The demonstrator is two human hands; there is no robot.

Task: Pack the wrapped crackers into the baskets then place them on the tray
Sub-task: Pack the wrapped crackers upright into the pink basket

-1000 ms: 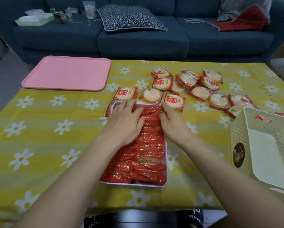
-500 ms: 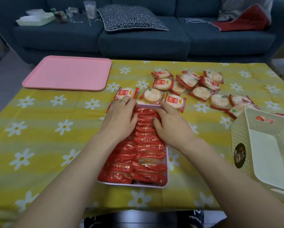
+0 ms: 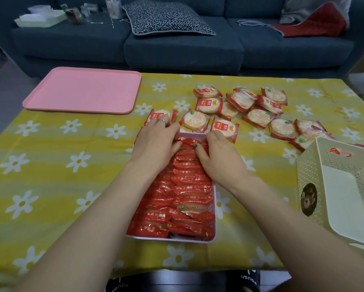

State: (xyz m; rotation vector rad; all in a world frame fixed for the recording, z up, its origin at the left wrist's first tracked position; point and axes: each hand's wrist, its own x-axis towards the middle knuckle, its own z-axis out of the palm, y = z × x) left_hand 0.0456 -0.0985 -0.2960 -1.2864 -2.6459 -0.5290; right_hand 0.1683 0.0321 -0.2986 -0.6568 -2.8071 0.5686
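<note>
Crackers (image 3: 183, 186) in red wrappers stand on edge in tight rows, filling a pale pink basket (image 3: 214, 207) that sits near the front edge of the table (image 3: 50, 165), about midway along it.

Going left to right: a pink tray (image 3: 84, 90) lies at the far left corner of the table, overhanging that edge a little. The left hand (image 3: 155, 142), a ring on one finger, rests over the basket's far left corner, its fingers curled down onto the packs at the far end of the rows; its fingertips are hidden behind the knuckles, so whether they pinch a pack or only press it cannot be told. The right hand (image 3: 217, 152) lies just beside it over the far right part of the basket, its thumb lying on top of the wrappers and its fingers bent down at the basket's far rim; again the pictures do not show whether a pack is grasped. The two hands are close together with the far-end packs between them.

Beyond the basket's far rim, loose wrapped crackers (image 3: 240, 106) lie flat, scattered toward the right edge of the table. A cream perforated basket (image 3: 307, 169) sits tilted at the front right corner, one wrapped cracker (image 3: 339, 152) showing through its far wall.
</note>
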